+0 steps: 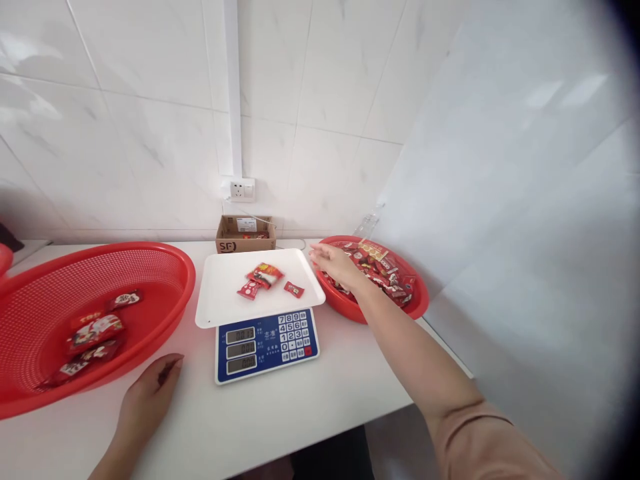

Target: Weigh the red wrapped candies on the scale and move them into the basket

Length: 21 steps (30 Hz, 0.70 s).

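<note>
Right hand [336, 265], center: fingers extended, apart, between white plastic tray [220, 275] and round red basket [419, 311]. Left hand [154, 385], lower left: loosely curled beside perforated red basket [173, 259]; whether closed on anything, cannot tell. Glossy red packets [267, 275] on tray, center; more in both baskets. Blue scale panel [270, 357] below tray: "志准", digit keypad. Cardboard box [245, 246] behind: "SF". Smooth white table [360, 380]; marbled wall tiles [150, 133], upper frame.

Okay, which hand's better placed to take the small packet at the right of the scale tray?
Your right hand, probably: it's beside the tray's right edge, nearer the small packet. Your left hand is by the left red basket.
</note>
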Tool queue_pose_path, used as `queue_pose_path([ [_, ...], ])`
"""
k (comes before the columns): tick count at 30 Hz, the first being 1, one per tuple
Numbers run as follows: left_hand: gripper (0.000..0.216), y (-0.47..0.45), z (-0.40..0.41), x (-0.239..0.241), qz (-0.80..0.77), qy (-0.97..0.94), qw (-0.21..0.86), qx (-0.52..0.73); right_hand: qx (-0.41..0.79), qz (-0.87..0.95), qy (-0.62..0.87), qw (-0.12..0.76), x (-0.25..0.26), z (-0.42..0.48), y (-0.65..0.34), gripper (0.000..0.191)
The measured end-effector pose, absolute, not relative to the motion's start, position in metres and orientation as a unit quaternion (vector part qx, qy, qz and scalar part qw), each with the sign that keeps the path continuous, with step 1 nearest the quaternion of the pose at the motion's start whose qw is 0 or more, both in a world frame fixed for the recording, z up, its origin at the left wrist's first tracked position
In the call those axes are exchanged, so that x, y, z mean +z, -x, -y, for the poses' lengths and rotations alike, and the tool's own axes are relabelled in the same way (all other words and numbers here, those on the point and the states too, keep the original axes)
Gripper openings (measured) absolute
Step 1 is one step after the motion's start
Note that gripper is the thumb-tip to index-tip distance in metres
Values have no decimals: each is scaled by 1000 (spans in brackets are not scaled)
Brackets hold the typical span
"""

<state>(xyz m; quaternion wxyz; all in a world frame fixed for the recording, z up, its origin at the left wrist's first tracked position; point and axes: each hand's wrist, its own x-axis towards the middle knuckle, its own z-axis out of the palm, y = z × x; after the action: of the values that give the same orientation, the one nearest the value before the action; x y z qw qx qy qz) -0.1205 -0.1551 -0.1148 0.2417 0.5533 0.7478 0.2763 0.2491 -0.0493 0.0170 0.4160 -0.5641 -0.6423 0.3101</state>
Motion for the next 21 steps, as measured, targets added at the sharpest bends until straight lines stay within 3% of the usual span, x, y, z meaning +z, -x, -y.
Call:
queue_pose_path([
  [4, 32, 121, 155, -117, -745, -558, 236, 279, 159, 671, 657, 303, 7, 44, -274, 32],
  [11, 33, 126, 153, -123, -744, -554, 254, 273, 183, 663, 717, 113, -16, 54, -335, 14],
  [16, 34, 126, 152, -121, -745, -544, 277, 270, 121, 634, 759, 88, -20, 52, -368, 28],
  [21, 32, 124, 153, -117, -751, -528, 287, 273, 96, 641, 759, 66, -23, 52, -383, 55],
])
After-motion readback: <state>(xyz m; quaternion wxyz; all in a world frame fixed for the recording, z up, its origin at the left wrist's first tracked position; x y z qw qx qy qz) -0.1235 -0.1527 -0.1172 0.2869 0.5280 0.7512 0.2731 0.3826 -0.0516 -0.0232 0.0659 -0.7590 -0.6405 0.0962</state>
